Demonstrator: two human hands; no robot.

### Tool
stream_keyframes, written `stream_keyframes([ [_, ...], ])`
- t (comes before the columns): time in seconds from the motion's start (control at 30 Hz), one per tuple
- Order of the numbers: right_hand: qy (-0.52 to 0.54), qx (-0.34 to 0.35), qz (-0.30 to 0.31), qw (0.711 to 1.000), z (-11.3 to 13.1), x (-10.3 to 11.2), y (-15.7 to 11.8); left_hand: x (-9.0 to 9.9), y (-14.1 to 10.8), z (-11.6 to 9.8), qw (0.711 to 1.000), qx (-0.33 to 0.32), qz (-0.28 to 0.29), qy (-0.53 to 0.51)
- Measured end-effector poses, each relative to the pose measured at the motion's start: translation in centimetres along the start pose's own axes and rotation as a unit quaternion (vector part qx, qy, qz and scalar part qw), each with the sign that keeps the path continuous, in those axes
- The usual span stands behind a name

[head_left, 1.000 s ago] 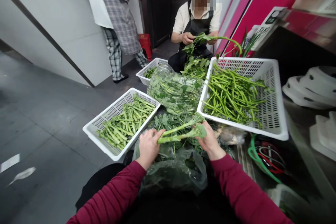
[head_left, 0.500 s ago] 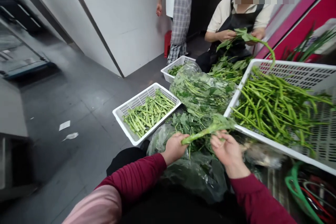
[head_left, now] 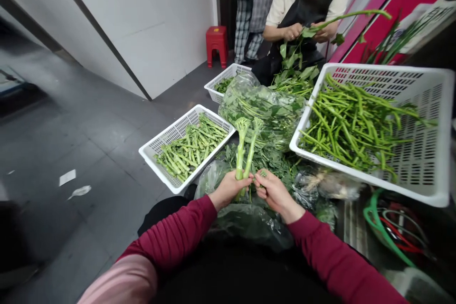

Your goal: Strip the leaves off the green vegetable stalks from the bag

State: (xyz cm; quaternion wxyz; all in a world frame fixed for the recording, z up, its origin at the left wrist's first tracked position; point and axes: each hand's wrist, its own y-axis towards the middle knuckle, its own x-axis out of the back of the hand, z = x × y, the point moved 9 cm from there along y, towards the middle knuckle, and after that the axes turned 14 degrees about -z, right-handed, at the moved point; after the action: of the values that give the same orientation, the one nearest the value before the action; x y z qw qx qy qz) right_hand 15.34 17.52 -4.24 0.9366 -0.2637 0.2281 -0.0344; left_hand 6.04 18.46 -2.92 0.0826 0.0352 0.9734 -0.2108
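My left hand (head_left: 228, 189) is closed round the lower stems of two broccolini stalks (head_left: 241, 149), which stand upright with their green heads away from me. My right hand (head_left: 275, 191) is close beside it, thumb and fingers pinched on a small green sprig (head_left: 262, 174). Under both hands lies a heap of dark leafy greens (head_left: 278, 157) in an opened clear plastic bag (head_left: 249, 221). To the left, a white slatted basket (head_left: 149, 158) holds several trimmed broccolini stalks (head_left: 190, 149).
A large white basket (head_left: 440, 152) of long green stems stands at right. A filled plastic bag (head_left: 261, 104) lies ahead, with a smaller basket (head_left: 213, 92) behind. A co-worker (head_left: 308, 14) handles a leafy stem. A red stool (head_left: 216, 46) and green-rimmed container (head_left: 372, 218) are also there.
The broccolini, tilted to the right before, now points upright, and two stalks show in my left hand. My right hand has moved from the leafy head end towards my left hand and closed.
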Motion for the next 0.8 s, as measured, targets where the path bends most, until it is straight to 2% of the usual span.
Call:
stream_keyframes([
  [0.13, -0.06, 0.039, -0.049, 0.996, -0.4, 0.6, 0.2, -0.2, 0.1, -0.1, 0.999, -0.019, -0.007, 0.032],
  [0.3, -0.033, 0.032, -0.036, 0.998, -0.7, 0.1, -0.4, -0.2, 0.3, -0.3, 0.996, -0.069, -0.024, 0.055],
  [0.37, -0.048, 0.029, -0.034, 0.998, -0.6, 0.1, -0.5, -0.4, 0.6, -0.1, 0.997, -0.064, -0.024, 0.027],
  [0.43, -0.121, 0.061, -0.057, 0.989, 0.0, 0.6, -0.6, -1.2, 1.1, 0.5, 1.0, -0.027, -0.01, -0.013],
  [0.47, -0.177, 0.1, -0.079, 0.976, 0.9, 1.1, -0.7, -1.7, 1.5, 0.9, 1.0, 0.0, -0.002, -0.03],
  [0.53, -0.293, 0.212, -0.106, 0.926, 3.2, 1.3, -1.5, -2.4, 2.5, 1.6, 0.999, 0.037, -0.014, -0.033],
  [0.6, -0.368, 0.316, -0.079, 0.871, 5.0, 0.4, -2.7, -2.7, 3.8, 2.1, 0.998, 0.043, -0.047, 0.011],
  [0.63, -0.386, 0.343, -0.06, 0.854, 5.5, 0.1, -3.1, -2.8, 4.3, 2.4, 0.996, 0.039, -0.065, 0.038],
  [0.67, -0.394, 0.349, -0.047, 0.849, 5.7, 0.0, -3.2, -2.9, 4.8, 2.7, 0.995, 0.037, -0.076, 0.062],
  [0.73, -0.376, 0.305, -0.06, 0.873, 5.8, 1.1, -2.5, -3.1, 5.7, 3.7, 0.991, 0.051, -0.078, 0.092],
  [0.8, -0.31, 0.224, -0.095, 0.919, 5.5, 3.0, -1.3, -2.3, 6.5, 4.3, 0.984, 0.06, -0.105, 0.13],
])
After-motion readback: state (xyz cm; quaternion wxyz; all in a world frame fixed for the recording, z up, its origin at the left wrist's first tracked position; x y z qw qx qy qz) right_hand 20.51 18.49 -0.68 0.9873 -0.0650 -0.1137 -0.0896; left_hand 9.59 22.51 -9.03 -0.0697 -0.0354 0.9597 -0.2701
